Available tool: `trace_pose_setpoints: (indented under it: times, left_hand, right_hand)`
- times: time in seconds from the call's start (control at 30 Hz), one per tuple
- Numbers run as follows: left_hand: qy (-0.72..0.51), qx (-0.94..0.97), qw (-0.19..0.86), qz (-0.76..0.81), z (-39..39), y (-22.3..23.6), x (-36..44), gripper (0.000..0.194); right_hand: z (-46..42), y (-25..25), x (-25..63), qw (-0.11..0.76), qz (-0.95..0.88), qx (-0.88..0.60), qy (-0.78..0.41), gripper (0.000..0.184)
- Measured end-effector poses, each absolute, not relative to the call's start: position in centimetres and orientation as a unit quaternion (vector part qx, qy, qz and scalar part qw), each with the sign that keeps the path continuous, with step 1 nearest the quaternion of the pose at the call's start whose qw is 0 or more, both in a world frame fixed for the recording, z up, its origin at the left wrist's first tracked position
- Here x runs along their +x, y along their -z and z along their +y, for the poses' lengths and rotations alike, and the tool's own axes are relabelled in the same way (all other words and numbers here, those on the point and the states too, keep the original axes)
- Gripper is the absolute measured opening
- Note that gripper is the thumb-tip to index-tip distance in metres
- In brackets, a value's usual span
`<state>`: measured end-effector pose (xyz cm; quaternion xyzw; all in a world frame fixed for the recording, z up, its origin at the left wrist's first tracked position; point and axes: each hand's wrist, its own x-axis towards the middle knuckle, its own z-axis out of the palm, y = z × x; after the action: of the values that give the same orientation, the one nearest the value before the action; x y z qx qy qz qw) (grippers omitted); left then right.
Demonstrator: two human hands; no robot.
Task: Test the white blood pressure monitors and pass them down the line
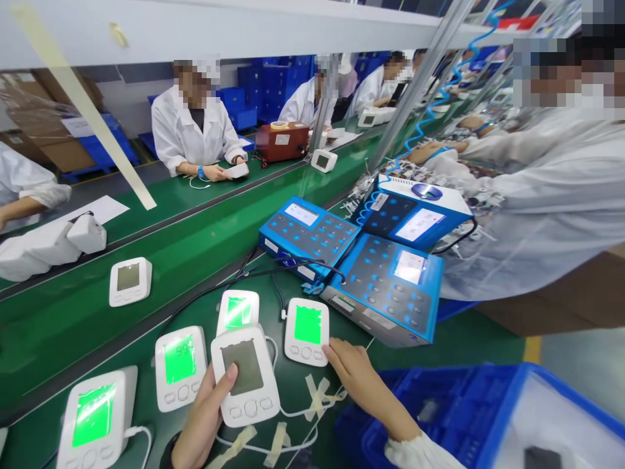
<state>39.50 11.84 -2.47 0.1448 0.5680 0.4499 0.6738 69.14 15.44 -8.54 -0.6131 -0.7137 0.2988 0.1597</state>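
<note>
At near green belt (305, 397): clasping white blood-pressure monitor (256, 407) in left hand (204, 417), thumb (230, 376) on rim beside dark screen (243, 368); holding right hand (359, 384) open, fingertips (328, 350) just beside green-lit monitor (306, 331).

Blue crate (420, 407) just beyond right hand (361, 384) | blue keypad consoles (385, 286) ahead of it | green conveyor belt (97, 332) left of it | white-coated co-worker (551, 208) to its far right

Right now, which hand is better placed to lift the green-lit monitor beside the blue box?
Probably the right hand: it looks empty, and its fingertips reach that monitor's lower edge. The left hand is holding a dark-screened monitor.
</note>
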Motion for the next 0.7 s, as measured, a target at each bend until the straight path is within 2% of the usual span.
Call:
trace_pose_setpoints:
  times: [0.33,0.53,0.7]
  left_hand:
    - [-0.379,0.26,0.702,0.544,12.4,5.7,39.6,0.086]
    - [-0.395,0.286,0.683,0.544,12.0,6.0,40.5,0.075]
    - [-0.379,0.306,0.694,0.53,12.4,6.1,40.7,0.076]
  right_hand:
    - [15.2,8.6,68.6,0.168,-0.705,-0.631,-0.276,0.043]
    - [15.3,8.9,68.6,0.17,-0.704,-0.632,-0.276,0.046]
    - [15.2,8.7,68.5,0.174,-0.701,-0.635,-0.272,0.047]
